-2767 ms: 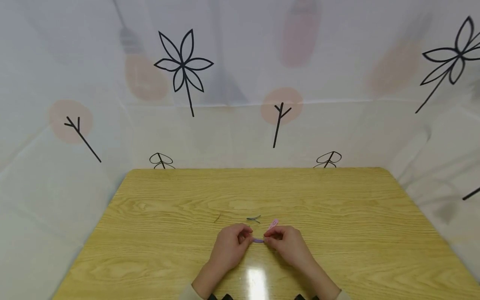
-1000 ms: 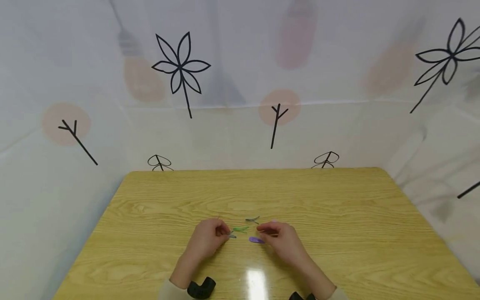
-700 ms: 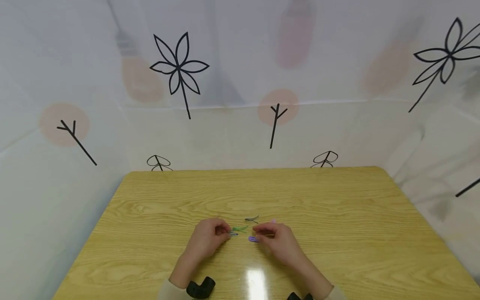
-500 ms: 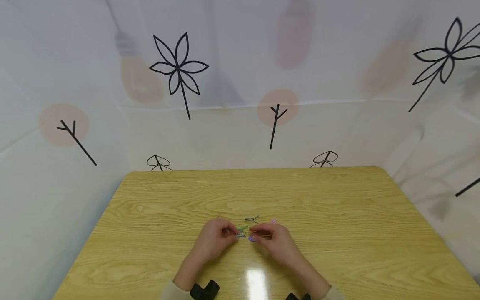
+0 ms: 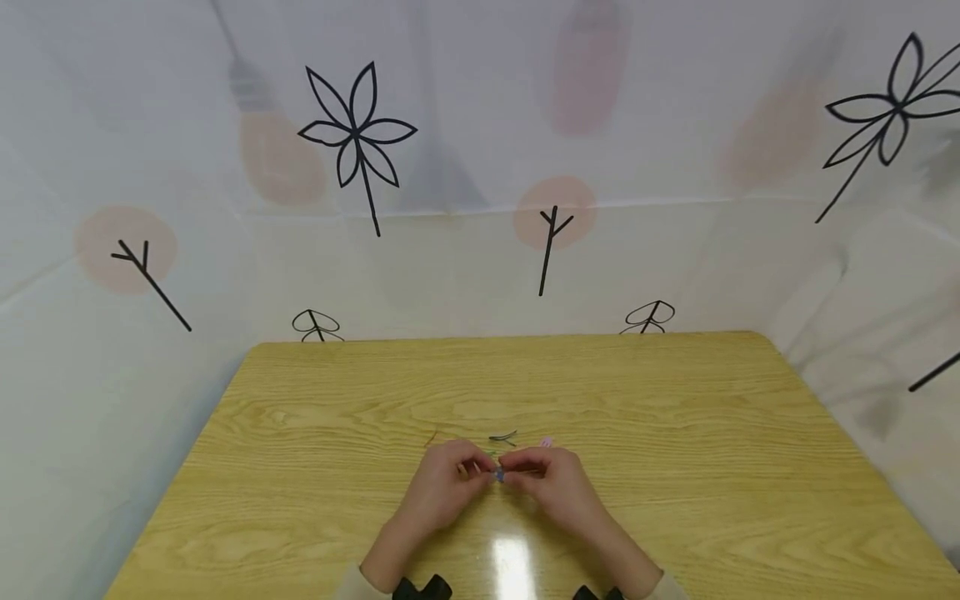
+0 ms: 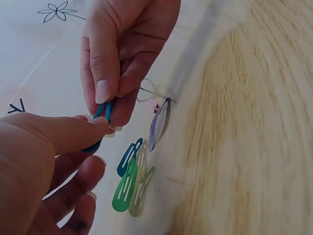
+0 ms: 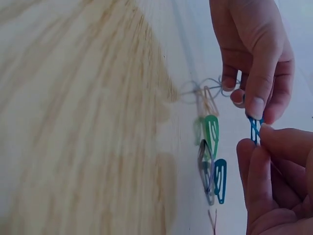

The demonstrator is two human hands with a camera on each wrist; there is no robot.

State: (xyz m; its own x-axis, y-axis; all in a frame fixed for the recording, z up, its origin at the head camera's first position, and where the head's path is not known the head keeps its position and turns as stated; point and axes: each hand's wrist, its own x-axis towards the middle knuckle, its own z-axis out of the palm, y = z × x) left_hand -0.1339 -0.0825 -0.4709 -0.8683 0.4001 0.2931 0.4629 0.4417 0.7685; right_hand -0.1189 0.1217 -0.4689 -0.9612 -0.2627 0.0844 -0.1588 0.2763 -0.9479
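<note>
Both hands meet over the table around a blue snap hair clip (image 7: 254,129). My left hand (image 5: 448,485) pinches one end between thumb and fingers. At the other end, the thumb and fingers of my right hand (image 5: 557,490) pinch it too; fingertips cover parts of the clip. Just beyond the hands lie a green snap clip (image 6: 124,188) and a teal snap clip (image 6: 129,157). A purple snap clip (image 6: 159,125) lies nearest my right hand, hidden by it in the head view.
A pink clip (image 5: 547,442) lies beyond my right hand, and an orange-brown clip (image 7: 210,100) beyond my left. The wood-grain table (image 5: 675,400) stretches out on all sides. A white patterned cloth (image 5: 465,275) hangs at its far edge.
Earlier both hands held the purple clip; it was let go onto the table. My left hand then took the blue clip and brought it rightward to my right hand, which now pinches it too.
</note>
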